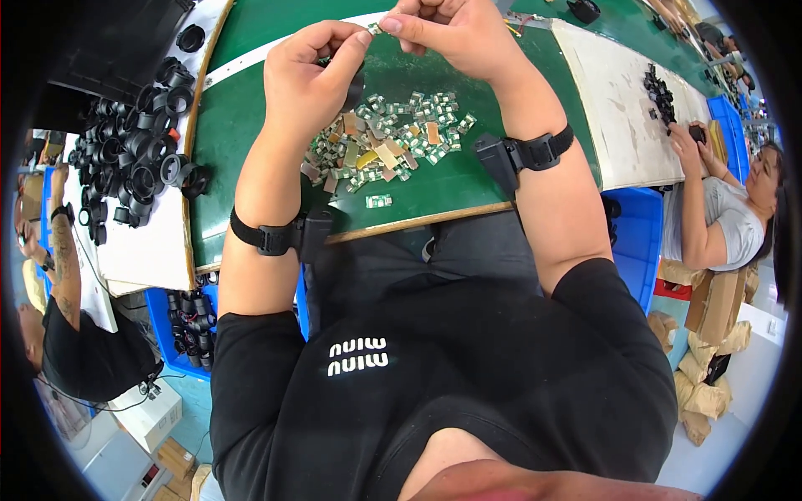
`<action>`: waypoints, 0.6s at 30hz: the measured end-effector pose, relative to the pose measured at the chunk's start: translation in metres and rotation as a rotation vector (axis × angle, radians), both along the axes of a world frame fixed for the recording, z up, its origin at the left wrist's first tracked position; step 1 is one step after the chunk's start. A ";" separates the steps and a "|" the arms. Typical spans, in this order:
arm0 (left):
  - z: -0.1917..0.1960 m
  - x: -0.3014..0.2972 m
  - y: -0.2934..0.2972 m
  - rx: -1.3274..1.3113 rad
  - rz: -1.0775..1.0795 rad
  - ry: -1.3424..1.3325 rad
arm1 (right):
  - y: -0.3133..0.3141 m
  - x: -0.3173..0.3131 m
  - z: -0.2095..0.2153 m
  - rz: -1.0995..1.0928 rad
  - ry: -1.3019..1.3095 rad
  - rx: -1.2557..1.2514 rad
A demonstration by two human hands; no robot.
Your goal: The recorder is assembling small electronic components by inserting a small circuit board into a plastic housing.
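Between my two hands, at the far side of the green table (242,167), a small green-and-white circuit board (374,29) is pinched. My left hand (311,71) grips one side of it with thumb and forefinger. From the other side, the thumb and fingers of my right hand (447,32) hold it too. Below the hands lies a loose pile of small circuit boards (430,108), mixed with tan and yellowish flat pieces (388,155). One single circuit board (378,201) rests apart, close to the table's near edge.
Black ring-shaped parts (138,150) are heaped on a white surface at left. Blue bins (639,238) stand below the table on both sides. A co-worker (727,200) at right handles small black parts (660,93); another person (83,334) is at left.
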State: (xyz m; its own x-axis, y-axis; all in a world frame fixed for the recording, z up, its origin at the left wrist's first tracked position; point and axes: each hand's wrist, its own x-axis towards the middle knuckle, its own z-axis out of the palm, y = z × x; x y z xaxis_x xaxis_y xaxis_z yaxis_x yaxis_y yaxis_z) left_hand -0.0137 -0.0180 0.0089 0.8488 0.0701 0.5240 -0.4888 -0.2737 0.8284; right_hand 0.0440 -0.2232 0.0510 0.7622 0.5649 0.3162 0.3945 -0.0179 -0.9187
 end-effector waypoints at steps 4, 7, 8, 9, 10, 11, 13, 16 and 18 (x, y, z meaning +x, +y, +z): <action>0.003 -0.002 0.001 0.019 0.016 0.059 | 0.005 0.004 -0.011 0.089 0.087 0.129; 0.002 0.000 0.004 0.059 0.011 0.039 | 0.006 0.001 -0.008 0.073 0.073 0.095; 0.002 0.000 0.005 0.099 -0.002 0.004 | 0.007 0.000 -0.007 0.075 0.075 0.097; 0.003 -0.001 0.005 0.100 -0.003 0.005 | 0.005 -0.001 -0.005 0.051 0.033 0.049; 0.005 -0.003 0.004 0.136 -0.006 0.033 | 0.005 -0.001 -0.005 0.029 -0.008 0.000; 0.006 -0.005 0.004 0.172 -0.009 0.062 | 0.005 0.000 -0.007 0.030 -0.006 0.001; 0.005 -0.004 0.005 0.203 0.011 0.011 | 0.010 0.002 -0.009 0.034 -0.087 0.005; 0.007 -0.003 0.000 0.232 0.015 -0.038 | 0.002 -0.005 0.000 -0.017 0.020 -0.058; 0.008 -0.004 0.000 0.226 0.001 -0.042 | 0.002 -0.003 -0.004 -0.019 0.004 -0.030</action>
